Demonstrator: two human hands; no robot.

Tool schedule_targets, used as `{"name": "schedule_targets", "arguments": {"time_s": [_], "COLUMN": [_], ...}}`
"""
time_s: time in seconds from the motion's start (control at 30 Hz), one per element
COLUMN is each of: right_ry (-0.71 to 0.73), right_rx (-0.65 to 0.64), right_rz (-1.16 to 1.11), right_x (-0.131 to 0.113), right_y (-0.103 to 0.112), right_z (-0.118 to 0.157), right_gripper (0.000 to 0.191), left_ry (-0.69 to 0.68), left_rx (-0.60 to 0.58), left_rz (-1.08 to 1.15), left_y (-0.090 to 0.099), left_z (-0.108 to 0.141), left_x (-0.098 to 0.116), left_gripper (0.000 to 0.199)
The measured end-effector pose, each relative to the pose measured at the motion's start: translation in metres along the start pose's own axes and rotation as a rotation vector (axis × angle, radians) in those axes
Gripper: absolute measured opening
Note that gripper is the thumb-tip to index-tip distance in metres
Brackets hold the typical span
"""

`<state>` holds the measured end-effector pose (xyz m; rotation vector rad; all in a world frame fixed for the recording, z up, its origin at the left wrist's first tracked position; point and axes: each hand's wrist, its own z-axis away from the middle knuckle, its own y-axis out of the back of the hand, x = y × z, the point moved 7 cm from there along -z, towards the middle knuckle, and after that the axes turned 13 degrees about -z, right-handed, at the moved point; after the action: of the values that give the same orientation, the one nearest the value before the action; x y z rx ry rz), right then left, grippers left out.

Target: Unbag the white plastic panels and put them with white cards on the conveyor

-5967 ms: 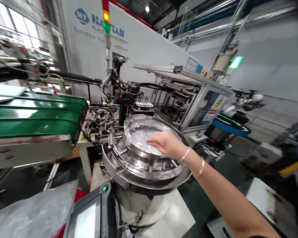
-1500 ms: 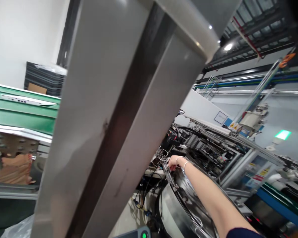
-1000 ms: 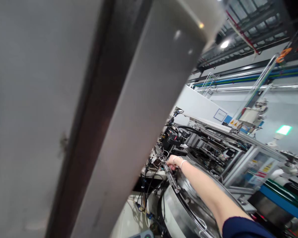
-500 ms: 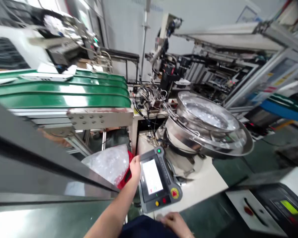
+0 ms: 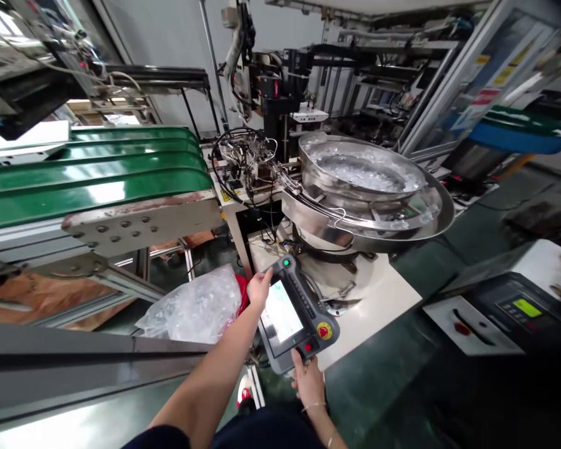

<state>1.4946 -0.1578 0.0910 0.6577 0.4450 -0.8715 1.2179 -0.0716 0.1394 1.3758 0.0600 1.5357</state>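
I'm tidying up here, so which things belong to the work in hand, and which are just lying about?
Work in hand:
- control panel, left hand and right hand at its edges
- steel bowl of clear pieces, likely

Probably lying about:
- plastic bag, possibly supplies

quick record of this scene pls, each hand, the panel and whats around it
left hand: on the panel's upper left edge, thumb on top
right hand: at the panel's lower edge, near the red button; grip unclear
panel: screen lit, text too small to read
bowl: metal, beyond the panel, clear pieces inside
bag: clear plastic, left of the panel
belt: green, ridged, far left
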Motion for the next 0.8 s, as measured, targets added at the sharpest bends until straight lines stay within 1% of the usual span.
{"name": "schedule_targets", "arguments": {"time_s": [0.03, 0.1, 0.13, 0.2, 0.27, 0.33, 0.43, 0.47, 0.53, 0.6, 0.67, 0.8], "right_ry": [-0.017, -0.041, -0.024, 0.096, 0.247, 0.376, 0.473, 0.479, 0.471, 0.471, 0.466, 0.450], "right_rx": [-0.036, -0.156, -0.220, -0.310, -0.334, -0.303, -0.236, -0.235, -0.250, -0.252, -0.239, -0.221], "right_rz": [0.022, 0.080, 0.123, 0.239, 0.390, 0.568, 0.862, 0.953, 1.084, 1.133, 1.135, 1.097], "right_x": [0.005, 0.016, 0.020, 0.018, 0.003, -0.024, -0.074, -0.087, -0.106, -0.117, -0.121, -0.125], "right_y": [0.002, 0.005, 0.007, 0.012, 0.014, 0.012, -0.001, -0.009, -0.024, -0.037, -0.047, -0.058], "right_z": [0.001, 0.006, 0.011, 0.024, 0.039, 0.054, 0.063, 0.063, 0.058, 0.052, 0.047, 0.040], "right_gripper": [0.052, 0.054, 0.052, 0.042, 0.031, 0.028, 0.042, 0.049, 0.061, 0.067, 0.066, 0.067], "left_ry": [-0.001, 0.004, 0.006, 0.007, 0.007, 0.012, 0.035, 0.048, 0.084, 0.133, 0.186, 0.282], "left_rx": [-0.024, -0.078, -0.104, -0.146, -0.164, -0.155, -0.108, -0.087, -0.047, -0.032, -0.067, -0.225], "left_rz": [-0.039, -0.103, -0.125, -0.149, -0.142, -0.106, 0.014, 0.073, 0.217, 0.375, 0.517, 0.704], "left_y": [-0.003, -0.010, -0.012, -0.014, -0.014, -0.010, 0.003, 0.008, 0.019, 0.026, 0.027, 0.023], "left_z": [-0.006, -0.017, -0.022, -0.028, -0.031, -0.032, -0.031, -0.029, -0.017, 0.004, 0.034, 0.093], "left_x": [0.009, 0.025, 0.032, 0.043, 0.050, 0.053, 0.051, 0.048, 0.037, 0.019, -0.003, -0.047], "left_gripper": [0.047, 0.047, 0.047, 0.046, 0.045, 0.045, 0.047, 0.049, 0.054, 0.060, 0.061, 0.054]}}
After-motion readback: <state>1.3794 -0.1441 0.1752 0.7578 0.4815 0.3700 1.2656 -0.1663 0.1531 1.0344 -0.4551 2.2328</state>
